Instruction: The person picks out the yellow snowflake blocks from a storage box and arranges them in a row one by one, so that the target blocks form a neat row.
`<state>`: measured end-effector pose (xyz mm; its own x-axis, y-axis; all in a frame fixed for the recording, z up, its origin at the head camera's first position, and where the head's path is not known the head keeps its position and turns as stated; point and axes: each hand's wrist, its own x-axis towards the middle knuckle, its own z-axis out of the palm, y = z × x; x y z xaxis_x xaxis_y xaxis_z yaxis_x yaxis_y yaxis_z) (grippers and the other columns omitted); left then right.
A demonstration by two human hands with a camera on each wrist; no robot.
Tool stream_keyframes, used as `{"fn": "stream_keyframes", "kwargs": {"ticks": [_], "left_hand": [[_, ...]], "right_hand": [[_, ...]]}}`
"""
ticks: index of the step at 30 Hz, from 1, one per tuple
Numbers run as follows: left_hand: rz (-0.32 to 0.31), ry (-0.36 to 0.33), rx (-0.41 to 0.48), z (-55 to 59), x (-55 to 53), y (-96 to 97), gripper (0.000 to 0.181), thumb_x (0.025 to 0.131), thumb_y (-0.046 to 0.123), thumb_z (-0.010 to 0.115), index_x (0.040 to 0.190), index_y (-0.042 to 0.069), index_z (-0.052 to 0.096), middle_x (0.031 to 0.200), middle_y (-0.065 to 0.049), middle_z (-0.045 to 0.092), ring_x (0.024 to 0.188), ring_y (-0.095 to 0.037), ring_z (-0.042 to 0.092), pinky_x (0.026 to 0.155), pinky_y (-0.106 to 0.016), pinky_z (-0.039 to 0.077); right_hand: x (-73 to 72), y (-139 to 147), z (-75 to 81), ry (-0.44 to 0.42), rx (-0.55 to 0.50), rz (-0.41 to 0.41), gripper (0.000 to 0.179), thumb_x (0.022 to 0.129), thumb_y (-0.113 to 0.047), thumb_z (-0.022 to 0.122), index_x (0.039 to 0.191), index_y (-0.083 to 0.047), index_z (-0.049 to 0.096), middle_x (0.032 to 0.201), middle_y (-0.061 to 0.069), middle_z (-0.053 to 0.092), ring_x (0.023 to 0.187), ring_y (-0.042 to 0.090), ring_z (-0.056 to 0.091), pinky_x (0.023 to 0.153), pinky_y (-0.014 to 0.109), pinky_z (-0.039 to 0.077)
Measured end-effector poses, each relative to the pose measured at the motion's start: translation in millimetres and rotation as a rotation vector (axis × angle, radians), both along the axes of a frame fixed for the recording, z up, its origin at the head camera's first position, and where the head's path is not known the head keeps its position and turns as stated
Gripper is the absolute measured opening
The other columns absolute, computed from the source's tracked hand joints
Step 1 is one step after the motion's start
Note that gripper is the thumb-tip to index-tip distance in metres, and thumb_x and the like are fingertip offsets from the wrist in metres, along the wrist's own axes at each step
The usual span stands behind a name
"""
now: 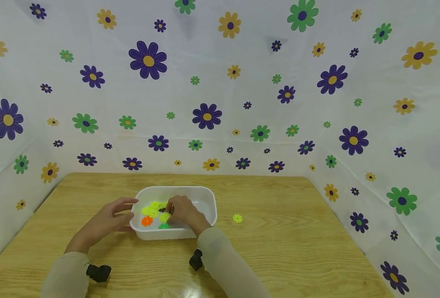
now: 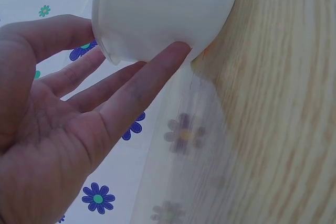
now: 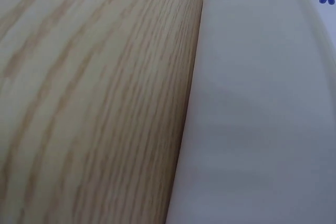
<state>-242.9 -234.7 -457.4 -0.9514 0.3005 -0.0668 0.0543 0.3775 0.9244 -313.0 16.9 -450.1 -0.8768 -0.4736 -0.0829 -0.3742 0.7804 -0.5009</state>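
Below centre, you are touching a tub point(image 1: 168, 234) of smooth white plastic with a soft sheen; the flower pieces point(image 1: 147, 221) are also looking plastic. A wood-grained tabletop point(image 1: 279, 252) is catching a glossy highlight at the bottom edge. You are wearing matt cloth sleeves point(image 1: 65, 275); across the upper frame, a smooth sheet point(image 1: 249, 62) is showing creases.

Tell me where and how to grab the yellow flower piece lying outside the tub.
Pinch the yellow flower piece by opposite petals at its outer edge, between thumb and fingertip. Come down from above, ideally slightly from its right: it appears to lie flat on the table, and the white tub stands to its left. The scalloped outline should help fingertips catch.
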Motion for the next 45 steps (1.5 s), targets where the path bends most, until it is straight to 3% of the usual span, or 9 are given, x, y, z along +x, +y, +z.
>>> {"fn": "stream_keyframes", "kwargs": {"ticks": [18,29,37,45], "left_hand": [[0.002,-0.012,0.015,-1.5,0.8,-1.3,0.062,0.105,0.026,0.06,0.156,0.002,0.034,0.16,-0.037,0.03,0.13,-0.05,0.058,0.09,-0.043,0.065],[-0.002,-0.011,0.036,-3.7,-1.0,-1.4,0.062,0.106,0.026,0.059,0.157,0.003,0.033,0.161,-0.038,0.029,0.132,-0.052,0.055,0.09,-0.043,0.065],[-0.007,-0.01,0.045,-6.1,-1.7,0.4,0.062,0.106,0.027,0.059,0.157,0.003,0.033,0.161,-0.038,0.028,0.132,-0.052,0.055,0.09,-0.043,0.065],[-0.003,0.0,0.048,-5.5,-1.8,-0.8,0.06,0.106,0.025,0.058,0.157,0.003,0.033,0.16,-0.039,0.029,0.131,-0.052,0.057,0.09,-0.043,0.065]], "right_hand": [[4.0,0.6,3.4,-0.039,-0.021,0.033,0.022,0.08,-0.004,0.085,0.097,-0.011,0.072,0.085,-0.002,0.063,0.076,0.01,0.053,0.067,0.019,0.046],[4.4,0.6,3.9,-0.021,0.014,0.068,0.021,0.083,0.007,0.07,0.088,-0.012,0.078,0.084,-0.001,0.069,0.074,0.009,0.054,0.065,0.017,0.046],[3.9,3.4,0.5,-0.024,0.026,0.069,0.007,0.089,-0.008,0.075,0.095,-0.01,0.078,0.089,0.001,0.073,0.076,0.009,0.059,0.069,0.019,0.052],[3.4,3.0,0.0,-0.007,0.019,0.09,0.008,0.091,-0.009,0.074,0.097,-0.009,0.078,0.094,0.003,0.076,0.077,0.009,0.061,0.071,0.019,0.053]]}}
